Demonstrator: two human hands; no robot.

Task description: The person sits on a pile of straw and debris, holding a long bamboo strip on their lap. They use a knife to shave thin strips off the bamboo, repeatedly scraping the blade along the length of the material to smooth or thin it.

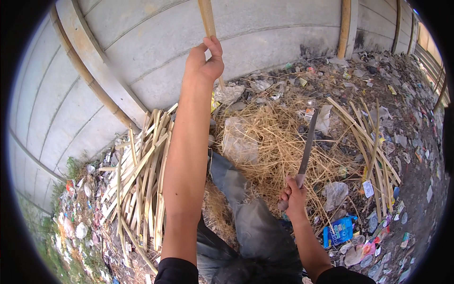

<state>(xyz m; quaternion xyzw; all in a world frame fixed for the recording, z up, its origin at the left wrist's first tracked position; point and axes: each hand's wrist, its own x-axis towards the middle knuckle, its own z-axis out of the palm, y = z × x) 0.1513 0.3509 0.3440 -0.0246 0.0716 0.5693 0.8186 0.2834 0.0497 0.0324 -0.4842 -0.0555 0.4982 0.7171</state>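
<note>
My left hand (204,60) is raised in front of the grey wall and grips a long pale bamboo strip (207,19) that runs up out of the picture. My right hand (293,195) is lower, over the straw, closed on the handle of a long-bladed knife (307,149) whose blade points up and away from me. My grey trouser leg (246,208) lies between my two forearms.
A pile of split bamboo strips (142,180) lies at my left by the wall, and a thinner fan of strips (371,142) at my right. Dry straw (274,142), plastic bags and litter cover the ground. A blue packet (338,231) lies near my right arm.
</note>
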